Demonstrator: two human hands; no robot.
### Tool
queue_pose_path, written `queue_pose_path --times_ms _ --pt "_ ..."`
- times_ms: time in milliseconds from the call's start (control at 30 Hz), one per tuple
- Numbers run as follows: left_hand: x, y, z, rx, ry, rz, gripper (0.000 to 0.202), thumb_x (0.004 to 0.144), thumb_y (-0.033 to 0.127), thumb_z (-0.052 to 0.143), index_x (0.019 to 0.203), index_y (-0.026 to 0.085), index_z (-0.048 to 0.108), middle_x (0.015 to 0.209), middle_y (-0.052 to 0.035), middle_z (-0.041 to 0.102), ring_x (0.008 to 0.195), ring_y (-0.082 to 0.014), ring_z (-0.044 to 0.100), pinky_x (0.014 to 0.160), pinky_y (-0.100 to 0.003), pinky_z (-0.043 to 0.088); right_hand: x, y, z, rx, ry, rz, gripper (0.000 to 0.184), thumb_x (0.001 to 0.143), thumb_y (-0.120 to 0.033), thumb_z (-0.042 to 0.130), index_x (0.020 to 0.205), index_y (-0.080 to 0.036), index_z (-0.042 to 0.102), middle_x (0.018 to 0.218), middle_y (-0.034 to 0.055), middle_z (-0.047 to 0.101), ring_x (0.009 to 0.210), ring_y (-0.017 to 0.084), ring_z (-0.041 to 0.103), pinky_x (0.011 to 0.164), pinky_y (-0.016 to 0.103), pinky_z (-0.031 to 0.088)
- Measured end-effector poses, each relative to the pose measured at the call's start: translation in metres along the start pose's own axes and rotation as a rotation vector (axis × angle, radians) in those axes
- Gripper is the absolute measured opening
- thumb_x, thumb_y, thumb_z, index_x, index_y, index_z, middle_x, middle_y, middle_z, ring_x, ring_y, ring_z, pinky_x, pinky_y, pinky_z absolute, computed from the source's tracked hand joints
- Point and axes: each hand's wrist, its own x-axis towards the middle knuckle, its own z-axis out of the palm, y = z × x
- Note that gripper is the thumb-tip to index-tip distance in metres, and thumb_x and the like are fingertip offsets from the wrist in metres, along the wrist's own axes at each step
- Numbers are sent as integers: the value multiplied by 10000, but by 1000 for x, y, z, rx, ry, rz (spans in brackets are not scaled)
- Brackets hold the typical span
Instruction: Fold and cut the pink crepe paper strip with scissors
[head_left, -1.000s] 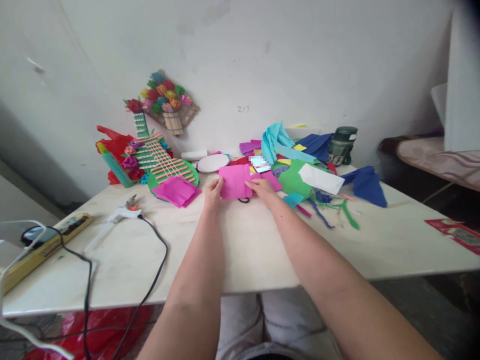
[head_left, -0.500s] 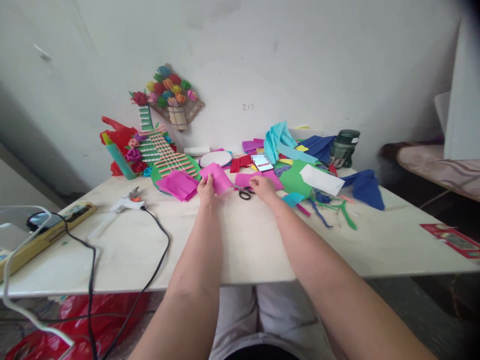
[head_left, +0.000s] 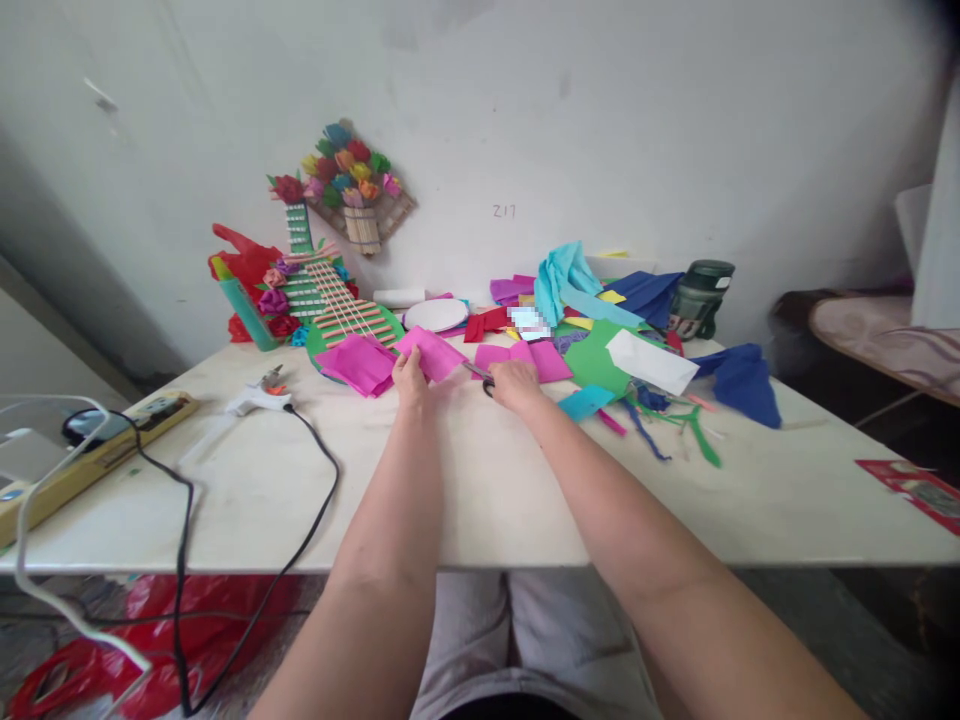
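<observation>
My left hand (head_left: 409,376) pinches a folded sheet of magenta paper (head_left: 430,352) near the middle of the white table (head_left: 480,490). Just to its right, my right hand (head_left: 513,384) is closed over a pair of scissors (head_left: 480,374); their blades point left toward the magenta sheet and the handles are hidden under my fingers. A stack of magenta paper (head_left: 356,363) lies left of my left hand. More magenta pieces (head_left: 541,359) lie behind my right hand.
A glue gun (head_left: 253,402) with a black cord (head_left: 307,520) lies at the left, beside a power strip (head_left: 97,462). A paper guitar craft (head_left: 330,305) and paper flower bouquet (head_left: 352,195) stand at the wall. Coloured paper scraps (head_left: 607,330), a green jar (head_left: 697,295) and blue paper (head_left: 739,380) crowd the right.
Both hands held the magenta sheet spread out; my right hand let go and took the scissors off the table. My left hand now holds the sheet alone, shifted left.
</observation>
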Motion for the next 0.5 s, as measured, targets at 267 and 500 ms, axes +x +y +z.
queue_pose_path --times_ms 267,500 --pt "2 -3 2 -88 -23 -70 253 574 327 677 721 178 534 635 26 520 607 -107 520 516 -212 398 2 4 0 3 2 -14 321 799 -148 495 1097 -146 613 1018 146 667 985 270 602 765 340 430" --pt "1 -3 3 -93 -89 -116 211 580 297 672 689 179 535 606 19 517 585 -115 511 498 -217 391 10 14 3 109 28 106 281 782 -239 564 1049 -190 640 1000 123 673 949 258 614 750 326 438"
